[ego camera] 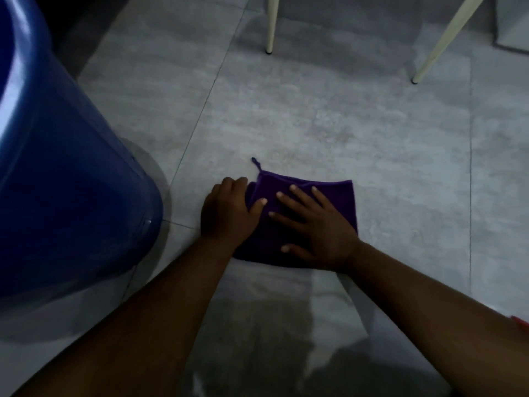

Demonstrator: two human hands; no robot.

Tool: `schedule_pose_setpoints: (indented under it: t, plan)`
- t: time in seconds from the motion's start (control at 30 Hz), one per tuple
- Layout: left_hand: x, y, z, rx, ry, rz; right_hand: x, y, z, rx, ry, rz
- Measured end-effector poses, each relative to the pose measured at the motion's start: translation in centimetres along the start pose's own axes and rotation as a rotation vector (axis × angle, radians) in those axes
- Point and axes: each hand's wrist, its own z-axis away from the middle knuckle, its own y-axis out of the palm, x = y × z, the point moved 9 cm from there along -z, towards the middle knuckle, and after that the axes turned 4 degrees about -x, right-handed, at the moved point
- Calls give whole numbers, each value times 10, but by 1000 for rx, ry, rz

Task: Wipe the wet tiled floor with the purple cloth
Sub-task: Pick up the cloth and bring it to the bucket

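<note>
Both flat, open hands, left hand (pixel 226 213) and right hand (pixel 317 227), press the purple cloth (pixel 340 196) beside a blue barrel (pixel 65 173).

My hands cover much of the purple cloth (pixel 337 199). The blue barrel (pixel 57 173) runs off the left edge, and both chair legs (pixel 271 24) are cut off at the top.

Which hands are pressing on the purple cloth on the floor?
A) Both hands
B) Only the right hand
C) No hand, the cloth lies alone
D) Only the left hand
A: the right hand lies flat with spread fingers on the purple cloth, and the left hand rests on the cloth's left edge, both pushing it against the tiled floor.
</note>
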Motion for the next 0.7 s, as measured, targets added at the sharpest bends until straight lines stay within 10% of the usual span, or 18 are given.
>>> schedule_pose_setpoints:
  t: [0.2,0.33,0.53,0.7]
  plan:
    - [-6,13,6,235,-351,16,-97,-53,30,-241,731,68]
    - [-10,24,5,419,-476,45,-122,-39,70,47,1258,-233]
    - [-35,15,6,330,-350,296,-92,-24,64,218,1261,-491]
    - [-55,-31,-11,209,-323,558,-95,-77,38,-99,1151,-643]
